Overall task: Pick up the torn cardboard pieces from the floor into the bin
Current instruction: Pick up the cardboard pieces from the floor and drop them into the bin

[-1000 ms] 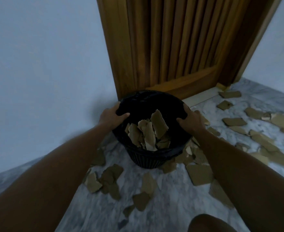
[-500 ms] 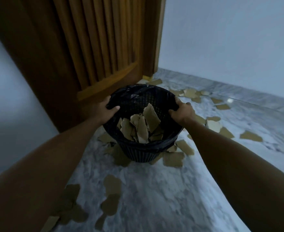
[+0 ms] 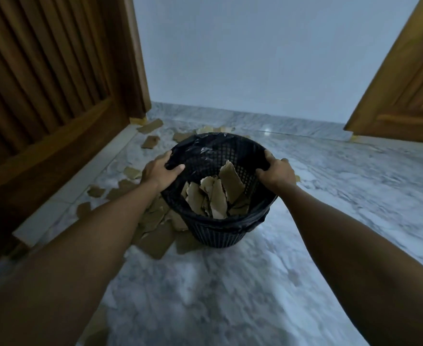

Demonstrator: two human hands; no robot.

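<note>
A black mesh bin (image 3: pixel 220 231) with a black liner stands on the marble floor in the middle of the view. Several torn cardboard pieces (image 3: pixel 215 196) stick up inside it. My left hand (image 3: pixel 159 171) grips the bin's left rim, thumb inside. My right hand (image 3: pixel 276 172) grips the right rim the same way. More torn cardboard pieces (image 3: pixel 155 236) lie on the floor to the left of the bin, and others (image 3: pixel 151 141) lie farther back near the door frame.
A slatted wooden door (image 3: pixel 50 78) fills the left side. Another wooden door (image 3: pixel 405 96) stands at the right edge. A pale wall (image 3: pixel 255 58) closes the back. Grey marble floor (image 3: pixel 342 186) stretches to the right of the bin.
Both hands keep their grip on the rim while the bin and my view swing right. The slatted door has slid to the left edge and a second door has appeared at the right.
</note>
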